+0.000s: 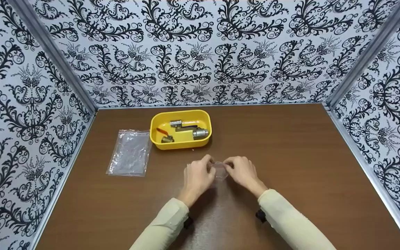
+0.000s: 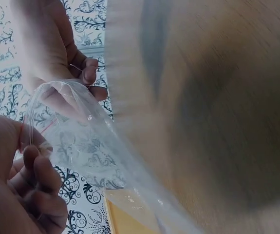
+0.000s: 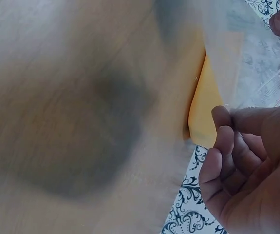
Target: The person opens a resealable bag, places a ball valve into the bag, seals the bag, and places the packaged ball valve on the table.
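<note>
Between the two hands hangs a clear plastic zip bag (image 1: 221, 171), its mouth spread into a rounded gap in the left wrist view, with a thin red line along its edge. My left hand (image 1: 198, 174) pinches one side of the mouth between thumb and fingers. Opposite it, my right hand (image 1: 243, 171) pinches the other side; in the right wrist view its thumb and index finger (image 3: 221, 117) meet at the film. The bag (image 2: 93, 141) looks see-through, with nothing visible in it.
Beyond the hands stands a yellow bin (image 1: 181, 146) holding a valve with an orange lever (image 1: 162, 131), a dark-levered valve (image 1: 188, 128) and a silvery metal fitting (image 1: 200, 133). Left of it, a stack of clear bags (image 1: 129, 153) lies flat on the brown table (image 1: 283, 139). Patterned walls enclose the table.
</note>
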A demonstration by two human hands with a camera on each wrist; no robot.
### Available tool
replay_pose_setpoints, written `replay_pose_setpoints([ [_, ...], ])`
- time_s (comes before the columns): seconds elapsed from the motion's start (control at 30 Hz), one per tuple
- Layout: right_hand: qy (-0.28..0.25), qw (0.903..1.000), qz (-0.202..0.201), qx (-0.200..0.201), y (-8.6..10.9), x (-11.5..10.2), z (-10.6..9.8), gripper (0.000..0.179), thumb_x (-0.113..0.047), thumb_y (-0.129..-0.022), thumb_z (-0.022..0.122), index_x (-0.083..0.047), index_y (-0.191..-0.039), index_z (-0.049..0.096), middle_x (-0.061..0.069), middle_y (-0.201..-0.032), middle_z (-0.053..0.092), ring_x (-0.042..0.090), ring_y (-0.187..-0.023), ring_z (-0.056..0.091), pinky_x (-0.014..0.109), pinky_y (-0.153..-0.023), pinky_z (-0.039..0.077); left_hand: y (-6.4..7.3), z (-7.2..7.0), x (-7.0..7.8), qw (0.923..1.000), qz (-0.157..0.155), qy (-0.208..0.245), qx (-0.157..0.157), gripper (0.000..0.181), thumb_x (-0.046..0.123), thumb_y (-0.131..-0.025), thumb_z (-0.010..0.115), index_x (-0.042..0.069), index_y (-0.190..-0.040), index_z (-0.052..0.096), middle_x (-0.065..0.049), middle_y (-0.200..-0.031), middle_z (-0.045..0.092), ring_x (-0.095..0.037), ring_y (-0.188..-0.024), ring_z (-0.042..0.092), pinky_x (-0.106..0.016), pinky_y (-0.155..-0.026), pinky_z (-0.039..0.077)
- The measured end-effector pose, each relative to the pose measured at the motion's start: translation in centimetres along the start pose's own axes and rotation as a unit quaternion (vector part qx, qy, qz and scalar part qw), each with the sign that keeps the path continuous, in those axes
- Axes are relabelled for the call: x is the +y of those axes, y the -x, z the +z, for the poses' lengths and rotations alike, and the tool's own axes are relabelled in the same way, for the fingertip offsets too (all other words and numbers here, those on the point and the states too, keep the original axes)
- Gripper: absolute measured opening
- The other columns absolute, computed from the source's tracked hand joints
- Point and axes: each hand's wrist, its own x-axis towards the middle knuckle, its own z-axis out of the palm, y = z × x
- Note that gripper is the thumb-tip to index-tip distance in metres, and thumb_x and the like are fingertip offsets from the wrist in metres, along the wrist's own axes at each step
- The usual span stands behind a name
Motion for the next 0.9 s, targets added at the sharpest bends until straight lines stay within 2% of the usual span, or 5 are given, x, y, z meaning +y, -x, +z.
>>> replay_pose_setpoints([
  [0.13,0.001,1.0,-0.004,-0.001,-0.2,-0.1,0.0,0.008,-0.022,-0.088,0.069,-0.023,-0.09,0.077,-0.006,-0.081,0.073,0.011,-0.064,0.059,0.034,-0.058,0.047,0.0,-0.2,-0.4,0.9997,-0.015,0.014,-0.016,0.016,0.02,-0.081,0.063,0.022,-0.095,0.069,0.01,-0.071,0.068,-0.015,-0.06,0.063,-0.033,-0.055,0.049],
  [0.4,-0.016,0.9994,-0.016,-0.026,-0.8,-0.2,-0.3,0.013,-0.032,-0.087,0.072,-0.023,-0.096,0.076,-0.008,-0.085,0.073,0.011,-0.076,0.067,0.036,-0.066,0.052,-0.2,-0.4,-1.4,0.9994,-0.031,0.017,0.005,0.011,0.019,-0.083,0.065,0.02,-0.092,0.071,0.009,-0.07,0.067,-0.016,-0.058,0.061,-0.034,-0.055,0.049],
  [0.6,-0.053,0.9968,-0.03,-0.052,-2.4,-0.1,-1.5,0.024,-0.036,-0.086,0.072,-0.019,-0.102,0.075,-0.006,-0.091,0.074,0.012,-0.084,0.068,0.037,-0.077,0.053,-0.6,-0.8,-2.5,0.9976,-0.067,0.02,0.003,0.012,0.019,-0.084,0.064,0.019,-0.094,0.071,0.008,-0.071,0.067,-0.019,-0.061,0.062,-0.037,-0.057,0.049],
  [0.77,-0.025,0.9975,-0.037,-0.055,-3.8,-0.5,-2.0,0.021,-0.028,-0.09,0.068,-0.016,-0.107,0.073,-0.001,-0.095,0.075,0.019,-0.09,0.069,0.042,-0.08,0.053,-0.8,-1.1,-3.1,0.996,-0.087,0.019,0.005,0.013,0.021,-0.084,0.062,0.02,-0.093,0.071,0.007,-0.07,0.065,-0.019,-0.061,0.06,-0.04,-0.059,0.049],
  [0.9,0.011,0.9967,-0.061,-0.052,-4.9,-1.1,-1.9,0.021,-0.019,-0.091,0.066,-0.014,-0.111,0.073,0.002,-0.103,0.074,0.024,-0.096,0.069,0.045,-0.083,0.053,-0.7,-1.1,-3.5,0.9956,-0.092,0.011,0.01,0.014,0.022,-0.084,0.06,0.022,-0.092,0.071,0.008,-0.067,0.063,-0.019,-0.06,0.058,-0.04,-0.057,0.048],
])
